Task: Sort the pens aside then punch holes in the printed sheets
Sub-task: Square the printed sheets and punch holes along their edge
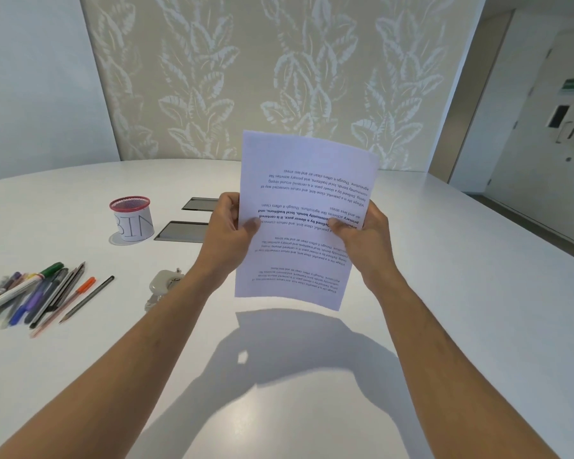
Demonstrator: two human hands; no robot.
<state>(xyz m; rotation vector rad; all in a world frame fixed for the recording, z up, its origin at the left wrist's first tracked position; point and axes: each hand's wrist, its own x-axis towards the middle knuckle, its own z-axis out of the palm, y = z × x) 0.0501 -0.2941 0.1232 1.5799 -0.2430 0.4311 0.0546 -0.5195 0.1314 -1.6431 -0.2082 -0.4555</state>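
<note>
both hands point(232, 226) grip printed sheets point(307, 207)

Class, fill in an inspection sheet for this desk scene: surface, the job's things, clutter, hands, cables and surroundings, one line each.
Surface: white glossy table, with two dark rectangular inset panels.
Job's things: white printed sheets held above the table, text upside down to the camera; mixed pens and pencils heaped at the left; beige metal hole punch beside them, untouched.
Clutter: red mesh cup labelled BIN upright at the left rear.
Hands: left hand and right hand each grip a side edge of the sheets.
Cables: nothing seen.
Surroundings: leaf-patterned wall behind; pale door at right.
</note>
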